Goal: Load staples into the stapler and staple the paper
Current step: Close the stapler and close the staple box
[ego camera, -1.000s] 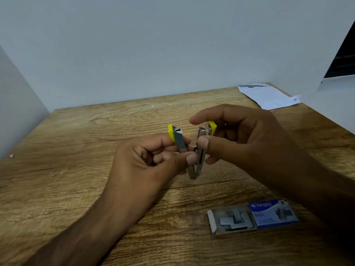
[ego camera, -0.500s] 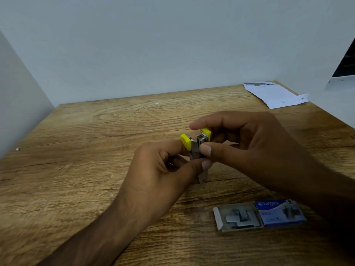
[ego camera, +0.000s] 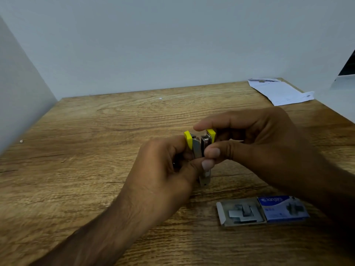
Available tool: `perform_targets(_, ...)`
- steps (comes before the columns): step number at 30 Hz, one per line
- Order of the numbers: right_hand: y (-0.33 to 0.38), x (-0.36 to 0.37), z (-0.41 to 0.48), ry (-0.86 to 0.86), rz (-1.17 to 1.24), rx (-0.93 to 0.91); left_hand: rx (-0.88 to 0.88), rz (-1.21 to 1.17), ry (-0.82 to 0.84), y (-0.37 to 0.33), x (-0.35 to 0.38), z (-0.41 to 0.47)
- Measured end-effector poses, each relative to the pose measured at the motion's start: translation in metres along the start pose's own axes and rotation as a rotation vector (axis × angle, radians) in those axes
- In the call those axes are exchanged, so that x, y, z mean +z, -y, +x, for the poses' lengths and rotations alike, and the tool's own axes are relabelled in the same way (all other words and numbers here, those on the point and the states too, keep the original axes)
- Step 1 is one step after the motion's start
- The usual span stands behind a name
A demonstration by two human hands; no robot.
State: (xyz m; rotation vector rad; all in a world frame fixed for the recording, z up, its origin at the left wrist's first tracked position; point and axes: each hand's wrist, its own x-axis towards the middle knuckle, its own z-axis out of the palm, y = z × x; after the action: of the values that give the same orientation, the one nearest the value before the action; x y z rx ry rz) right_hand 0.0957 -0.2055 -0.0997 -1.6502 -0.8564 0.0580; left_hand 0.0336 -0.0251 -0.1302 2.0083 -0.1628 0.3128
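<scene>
Two hands: we hold the stapler (ego camera: 197,148) between the left hand (ego camera: 163,169) and the right hand (ego camera: 259,143), over the middle of the table (ego camera: 96,141).
Stapler: small, metal, with a yellow cap on each half. The two halves stand close at the top with a narrow gap between them, and the lower metal end points down below our thumbs. We cannot tell whether it touches the wood.
Left grip: fingers curled round the half that bears the left yellow cap (ego camera: 187,139), thumb pressed across the metal lower down. It is a firm pinch, not a spread hand.
Right grip: forefinger laid over the right yellow cap (ego camera: 211,134), thumb pressed on the metal side, so the other half is pinched between them.
Staple box (ego camera: 282,209): on the table to our near right, apart from the stapler. Its tray is drawn out of the blue sleeve.
Staples (ego camera: 244,214): several loose strips lie in the tray.
Paper (ego camera: 278,92): white sheets at the far right corner, well apart from both hands.
Done, as we judge: the box is open and the stapler is in hand, nearly closed.
Uncertain: our thumbs hide the channel, so we cannot tell whether a strip sits inside.
Left to do: confirm the load, press the halves together, fetch the paper and staple it.
</scene>
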Motion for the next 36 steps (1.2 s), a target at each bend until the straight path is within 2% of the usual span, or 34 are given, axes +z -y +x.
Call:
perform_targets(13, 0.003, 0.002, 0.000, 0.026, -0.018, -0.009, -0.036, -0.012, 0.011, -0.006, 0.001, -0.003)
perform_targets(17, 0.004, -0.003, 0.002, 0.028, -0.028, -0.001, -0.027, -0.125, 0.041, -0.007, -0.007, -0.001)
perform_targets(25, -0.008, -0.008, 0.004, 0.000, 0.158, 0.151, -0.075, -0.253, 0.016, -0.005, -0.009, 0.005)
perform_targets(30, -0.012, -0.011, 0.004, 0.070, 0.195, 0.224, -0.168, -0.481, -0.067, -0.003, -0.008, 0.011)
perform_targets(32, -0.012, -0.007, 0.002, 0.125, 0.115, 0.215, -0.220, -0.578, -0.091, 0.000, -0.007, 0.013)
perform_targets(36, -0.012, 0.001, 0.002, 0.158, -0.252, 0.136, -0.264, -0.692, -0.088, 0.006, -0.005, 0.013)
